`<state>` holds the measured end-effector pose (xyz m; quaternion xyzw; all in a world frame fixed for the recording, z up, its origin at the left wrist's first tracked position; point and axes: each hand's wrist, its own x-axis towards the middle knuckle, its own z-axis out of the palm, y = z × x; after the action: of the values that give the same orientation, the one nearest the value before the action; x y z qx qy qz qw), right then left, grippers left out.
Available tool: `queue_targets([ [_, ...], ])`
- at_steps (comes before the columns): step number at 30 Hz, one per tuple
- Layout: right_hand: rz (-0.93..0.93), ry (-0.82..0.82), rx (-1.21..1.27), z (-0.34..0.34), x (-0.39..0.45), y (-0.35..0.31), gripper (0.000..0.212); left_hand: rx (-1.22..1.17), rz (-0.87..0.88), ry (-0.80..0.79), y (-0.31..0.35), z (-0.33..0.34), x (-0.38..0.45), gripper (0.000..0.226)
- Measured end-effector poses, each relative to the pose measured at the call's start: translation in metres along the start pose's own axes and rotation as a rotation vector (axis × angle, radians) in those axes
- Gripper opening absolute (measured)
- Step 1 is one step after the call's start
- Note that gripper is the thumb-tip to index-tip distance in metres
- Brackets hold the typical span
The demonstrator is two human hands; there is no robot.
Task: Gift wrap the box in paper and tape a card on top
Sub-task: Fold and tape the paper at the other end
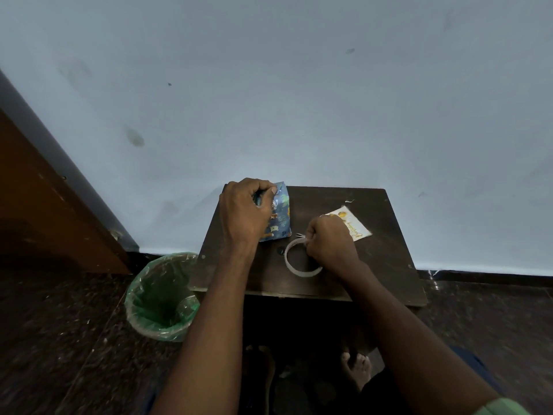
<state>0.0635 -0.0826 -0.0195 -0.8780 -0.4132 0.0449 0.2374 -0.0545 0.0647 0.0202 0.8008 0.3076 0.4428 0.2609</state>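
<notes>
Head view: the wrapped box [279, 215] is gripped at the table's [374, 265] far-left corner by the left hand [244, 212] — light, slick, best held by its edges — while tape [300, 259] is pinched by the right hand [330, 242]; the card [356, 226] lies beside.

Bare table [386, 259] right of the card [356, 226]; wall [299, 115] blocks behind.

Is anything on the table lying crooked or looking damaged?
Nothing looks damaged. The card lies askew, turned at an angle to the table edges, partly under the right hand. The wrapped box also sits slightly tilted under the left hand.
</notes>
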Motion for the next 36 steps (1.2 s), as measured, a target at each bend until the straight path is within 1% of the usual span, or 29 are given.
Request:
queue_targets([
  [3, -0.004, 0.034, 0.095, -0.007, 0.003, 0.002, 0.020, 0.004, 0.017, -0.014, -0.002, -0.001, -0.001, 0.010],
  [7, -0.020, 0.055, 0.297, -0.026, 0.009, 0.004, 0.021, 0.028, 0.054, -0.036, -0.007, -0.005, 0.006, 0.014],
  [9, 0.034, 0.094, 0.408, -0.031, 0.010, 0.011, 0.020, 0.036, 0.064, -0.047, -0.006, -0.006, 0.008, 0.015],
  [11, 0.111, 0.066, 0.641, -0.036, 0.011, 0.015, 0.015, 0.055, 0.080, -0.049, -0.004, -0.007, 0.008, 0.012],
  [12, 0.120, 0.041, 0.743, -0.039, 0.011, 0.016, 0.013, 0.061, 0.095, -0.051, -0.003, -0.007, 0.008, 0.010],
  [13, 0.105, 0.015, 0.794, -0.041, 0.011, 0.018, 0.012, 0.058, 0.119, -0.054, -0.003, -0.007, 0.008, 0.007],
  [14, 0.081, -0.015, 0.848, -0.043, 0.011, 0.017, 0.013, 0.048, 0.146, -0.060, -0.003, -0.007, 0.008, 0.009],
  [17, 0.037, -0.067, 0.984, -0.042, 0.012, 0.010, 0.017, -0.022, 0.197, -0.118, 0.001, -0.007, 0.007, 0.025],
  [18, 0.022, -0.040, 0.991, -0.041, 0.014, 0.007, 0.018, -0.062, 0.181, -0.147, 0.002, -0.006, 0.007, 0.027],
  [20, -0.050, 0.067, 0.953, -0.040, 0.015, -0.002, 0.021, -0.129, 0.126, -0.187, 0.004, -0.005, 0.005, 0.027],
  [23, -0.229, 0.292, 0.813, -0.040, 0.013, -0.014, 0.026, -0.179, 0.083, -0.201, 0.002, -0.008, 0.007, 0.024],
  [25, -0.300, 0.384, 0.753, -0.039, 0.013, -0.021, 0.030, -0.212, 0.056, -0.243, 0.002, -0.011, 0.009, 0.022],
  [28, -0.343, 0.413, 0.720, -0.036, 0.014, -0.027, 0.026, -0.317, 0.006, -0.341, 0.004, -0.014, 0.012, 0.027],
  [31, -0.334, 0.390, 0.724, -0.034, 0.012, -0.030, 0.025, -0.446, -0.046, -0.421, 0.006, -0.019, 0.016, 0.030],
  [33, -0.324, 0.371, 0.743, -0.034, 0.011, -0.031, 0.024, -0.480, -0.071, -0.442, 0.007, -0.020, 0.017, 0.021],
  [36, -0.286, 0.349, 0.771, -0.032, 0.012, -0.031, 0.023, -0.497, -0.077, -0.407, 0.006, -0.017, 0.016, 0.007],
])
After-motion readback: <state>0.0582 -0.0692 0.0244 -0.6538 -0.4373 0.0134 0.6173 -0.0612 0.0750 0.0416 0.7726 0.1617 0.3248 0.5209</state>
